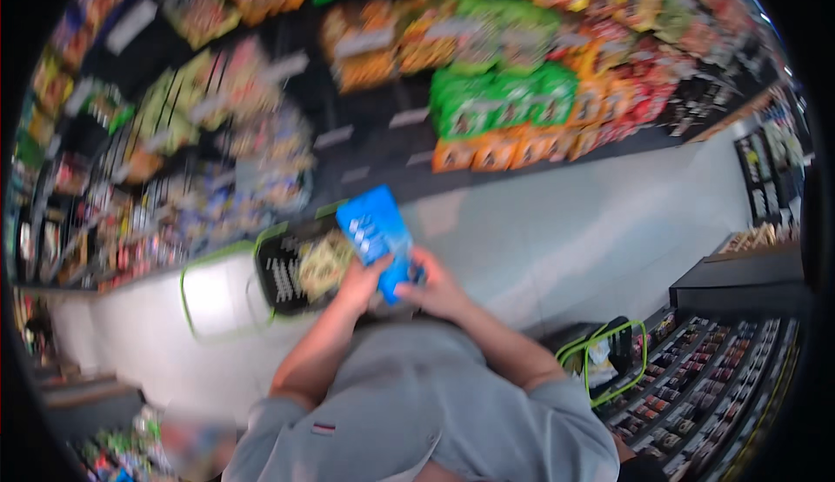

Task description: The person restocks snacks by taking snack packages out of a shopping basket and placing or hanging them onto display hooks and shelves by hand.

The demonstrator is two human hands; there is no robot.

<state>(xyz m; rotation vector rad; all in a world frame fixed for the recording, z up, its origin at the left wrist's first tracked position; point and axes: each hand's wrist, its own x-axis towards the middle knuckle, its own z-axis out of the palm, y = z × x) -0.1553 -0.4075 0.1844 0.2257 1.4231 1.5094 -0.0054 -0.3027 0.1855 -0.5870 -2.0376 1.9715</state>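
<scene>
A bright blue packet (373, 221) with white writing is held in front of my body, tilted with its top to the upper left. My left hand (361, 281) grips its lower left side, thumb across the front. On the lower right, my right hand (436, 284) holds the same packet, fingers curled at its edge. Just beyond my left forearm stands a black shopping basket (277, 273) with a green rim. Pale yellowish packages (323, 265) lie inside it, partly covered by the packet and my arm.
A green-edged frame (184, 299) extends left of the basket over the pale floor (554, 221). Ahead, dark shelves hold green bags (502, 100) and orange bags (496, 154). Another green-framed basket (642, 358) stands behind my right elbow, beside shelves of small jars (691, 364). A blurred person (196, 443) is at lower left.
</scene>
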